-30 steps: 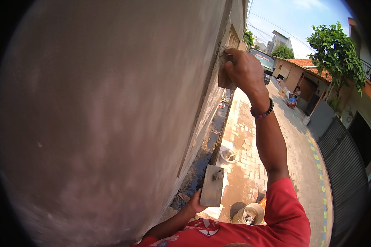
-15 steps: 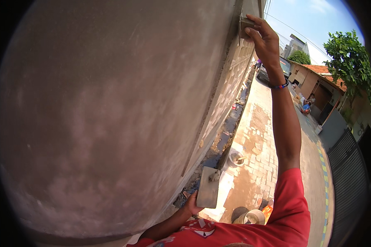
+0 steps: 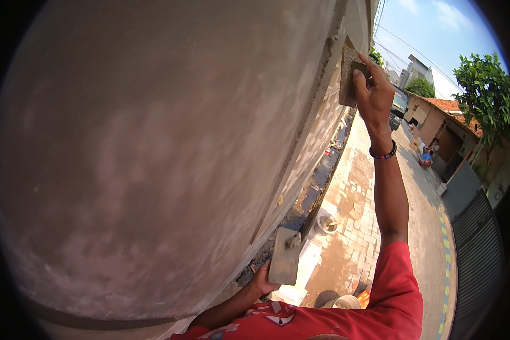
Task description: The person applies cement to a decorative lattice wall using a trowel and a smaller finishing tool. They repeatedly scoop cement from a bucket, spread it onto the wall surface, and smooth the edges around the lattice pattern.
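Plastering float (image 3: 347, 93) is sitting left of the right hand (image 3: 377, 103), whose fingers (image 3: 370, 64) are gripping its handle (image 3: 358, 77); its long axis is running near-upright beside the wall (image 3: 153, 170); the left hand (image 3: 261, 280) is holding a rectangular board (image 3: 285, 263) below

Big grey-brown plastered wall (image 3: 153, 170) fills the L side, w/ a narrow wet ditch (image 3: 308, 198) along its base. Sunlit paved lane (image 3: 422, 226) runs alongside, w/ yellow-&-blue edge strip (image 3: 444, 241) & dark ribbed gate (image 3: 477, 249) far R. Bkgd: low bldg (image 3: 420, 113) w/ orange tiled roof (image 3: 445, 106), leafy tree (image 3: 484, 85), bright blue sky (image 3: 422, 28).
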Available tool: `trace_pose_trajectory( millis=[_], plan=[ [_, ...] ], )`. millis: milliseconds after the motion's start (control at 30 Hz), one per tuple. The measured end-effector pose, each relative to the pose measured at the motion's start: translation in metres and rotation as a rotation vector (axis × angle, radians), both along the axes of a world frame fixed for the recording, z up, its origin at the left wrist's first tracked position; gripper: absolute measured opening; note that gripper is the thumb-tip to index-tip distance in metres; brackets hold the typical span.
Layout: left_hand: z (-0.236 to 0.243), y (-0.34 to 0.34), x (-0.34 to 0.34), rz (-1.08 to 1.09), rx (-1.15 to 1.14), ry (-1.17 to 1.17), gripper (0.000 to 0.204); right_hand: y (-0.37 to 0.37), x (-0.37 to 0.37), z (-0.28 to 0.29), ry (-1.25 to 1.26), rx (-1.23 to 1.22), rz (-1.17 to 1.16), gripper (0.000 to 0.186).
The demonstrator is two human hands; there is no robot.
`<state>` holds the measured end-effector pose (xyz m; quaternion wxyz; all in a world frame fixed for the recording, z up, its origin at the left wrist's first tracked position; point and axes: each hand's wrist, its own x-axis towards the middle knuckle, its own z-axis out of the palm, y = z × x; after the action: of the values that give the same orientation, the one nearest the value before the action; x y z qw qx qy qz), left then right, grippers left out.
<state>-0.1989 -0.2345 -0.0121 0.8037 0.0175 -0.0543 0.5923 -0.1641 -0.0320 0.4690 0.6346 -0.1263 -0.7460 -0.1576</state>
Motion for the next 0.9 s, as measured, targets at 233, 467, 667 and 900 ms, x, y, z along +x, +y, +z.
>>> trace_pose_trajectory(
  millis=[233, 467, 667, 900],
  plan=[
    [-0.009, 0.011, 0.007, -0.041, 0.028, -0.009, 0.042, -0.045, -0.036, 0.041, -0.098, 0.168, -0.397, 0.033],
    [-0.007, 0.013, 0.008, -0.07, 0.075, -0.002, 0.042, -0.048, -0.056, 0.06, -0.307, 0.092, -0.611, 0.031],
    [-0.002, 0.004, 0.009, -0.1, 0.004, -0.006, 0.042, -0.038, -0.061, 0.02, -0.309, -0.016, -0.59, 0.029],
    [-0.011, 0.0, 0.017, -0.126, -0.001, 0.049, 0.042, -0.052, -0.061, -0.058, -0.329, -0.283, -0.506, 0.029]
  ],
)
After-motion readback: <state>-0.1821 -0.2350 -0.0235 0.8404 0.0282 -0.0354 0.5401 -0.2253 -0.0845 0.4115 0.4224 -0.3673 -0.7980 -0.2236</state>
